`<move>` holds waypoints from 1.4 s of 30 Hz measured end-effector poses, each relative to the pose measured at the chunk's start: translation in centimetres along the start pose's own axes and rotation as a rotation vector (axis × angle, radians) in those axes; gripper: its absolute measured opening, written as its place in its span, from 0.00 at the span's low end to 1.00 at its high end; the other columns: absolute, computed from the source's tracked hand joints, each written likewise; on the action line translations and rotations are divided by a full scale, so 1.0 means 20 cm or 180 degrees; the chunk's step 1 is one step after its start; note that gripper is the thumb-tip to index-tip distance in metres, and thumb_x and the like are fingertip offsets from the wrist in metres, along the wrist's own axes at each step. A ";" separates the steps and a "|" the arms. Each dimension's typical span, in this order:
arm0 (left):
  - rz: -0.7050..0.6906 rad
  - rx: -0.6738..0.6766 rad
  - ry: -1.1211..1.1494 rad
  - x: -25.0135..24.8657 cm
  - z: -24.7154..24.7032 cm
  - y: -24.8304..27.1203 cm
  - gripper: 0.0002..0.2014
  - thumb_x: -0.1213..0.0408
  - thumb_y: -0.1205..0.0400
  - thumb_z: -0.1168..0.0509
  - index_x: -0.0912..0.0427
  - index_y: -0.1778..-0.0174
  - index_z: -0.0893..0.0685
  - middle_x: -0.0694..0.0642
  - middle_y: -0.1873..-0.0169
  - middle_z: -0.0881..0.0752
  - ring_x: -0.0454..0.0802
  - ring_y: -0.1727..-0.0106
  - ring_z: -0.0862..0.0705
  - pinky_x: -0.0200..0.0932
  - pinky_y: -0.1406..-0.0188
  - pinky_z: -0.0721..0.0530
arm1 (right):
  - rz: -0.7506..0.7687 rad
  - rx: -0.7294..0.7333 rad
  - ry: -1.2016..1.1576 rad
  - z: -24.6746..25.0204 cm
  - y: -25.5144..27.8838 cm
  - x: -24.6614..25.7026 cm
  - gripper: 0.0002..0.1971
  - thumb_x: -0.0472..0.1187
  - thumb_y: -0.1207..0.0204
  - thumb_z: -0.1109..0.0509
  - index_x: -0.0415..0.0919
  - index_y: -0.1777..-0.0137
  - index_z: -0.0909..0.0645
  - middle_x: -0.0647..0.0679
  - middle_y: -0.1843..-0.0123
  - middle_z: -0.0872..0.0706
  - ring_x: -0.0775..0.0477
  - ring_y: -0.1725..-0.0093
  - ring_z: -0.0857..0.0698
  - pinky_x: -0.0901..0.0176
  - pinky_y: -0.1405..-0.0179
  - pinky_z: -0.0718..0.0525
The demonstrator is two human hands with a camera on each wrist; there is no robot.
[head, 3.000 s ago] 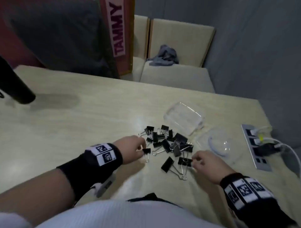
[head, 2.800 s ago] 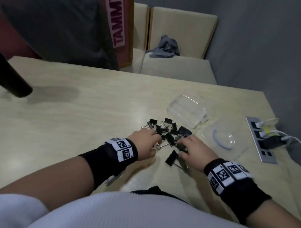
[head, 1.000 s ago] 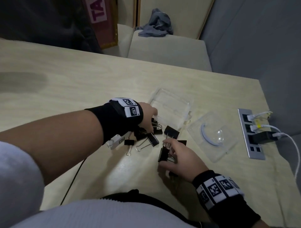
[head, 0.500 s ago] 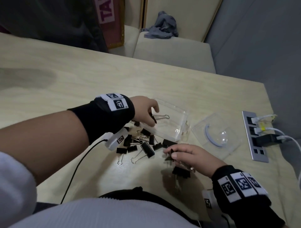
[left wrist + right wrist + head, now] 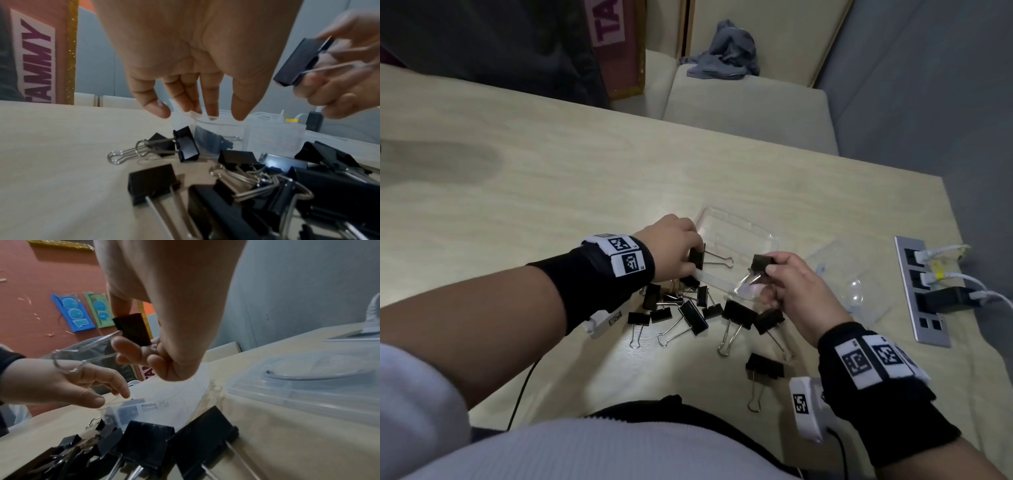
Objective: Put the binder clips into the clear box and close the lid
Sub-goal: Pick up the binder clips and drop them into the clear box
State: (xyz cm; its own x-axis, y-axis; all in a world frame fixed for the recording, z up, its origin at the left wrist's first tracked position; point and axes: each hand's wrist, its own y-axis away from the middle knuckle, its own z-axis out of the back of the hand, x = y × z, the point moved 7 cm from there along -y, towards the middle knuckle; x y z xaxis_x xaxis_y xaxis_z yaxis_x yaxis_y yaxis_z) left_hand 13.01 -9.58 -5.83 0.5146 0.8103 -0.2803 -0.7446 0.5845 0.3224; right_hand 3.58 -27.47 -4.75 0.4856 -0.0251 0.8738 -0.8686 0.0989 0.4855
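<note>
I read "TAMMY" in dark purple capitals, running vertically on a pale strip [image 5: 34, 56] of a red, gold-edged board beyond my left grip. From the head camera only "TA" of it shows. Past my right grip, a blue plaque [image 5: 73, 313] on the red wall reads "100"; the green one [image 5: 99, 311] beside it is too blurred.

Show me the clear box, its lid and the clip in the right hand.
clear box [image 5: 751, 229], head view, far rim.
lid [image 5: 308, 386], right wrist view, flat top.
held clip [image 5: 298, 61], left wrist view, black body.
</note>
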 end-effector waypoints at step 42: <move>-0.1152 0.0247 -0.1345 -0.26 -0.29 0.26 0.21 0.43 0.25 0.38 0.51 0.43 0.18 0.48 0.48 0.17 0.54 0.42 0.23 0.51 0.45 0.29 | 0.0752 -0.0632 0.3273 0.05 0.13 -0.09 0.23 0.45 0.26 0.31 0.57 0.31 0.29 0.51 0.42 0.25 0.48 0.52 0.19 0.56 0.55 0.19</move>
State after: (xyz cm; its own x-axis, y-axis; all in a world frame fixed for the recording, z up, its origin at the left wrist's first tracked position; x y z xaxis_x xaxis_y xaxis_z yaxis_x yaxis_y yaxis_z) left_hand 4.00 -10.87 -7.87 0.8689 0.4949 -0.0039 -0.4637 0.8169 0.3431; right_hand 0.27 -28.12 -5.06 0.2380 0.8560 0.4589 -0.9648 0.1539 0.2133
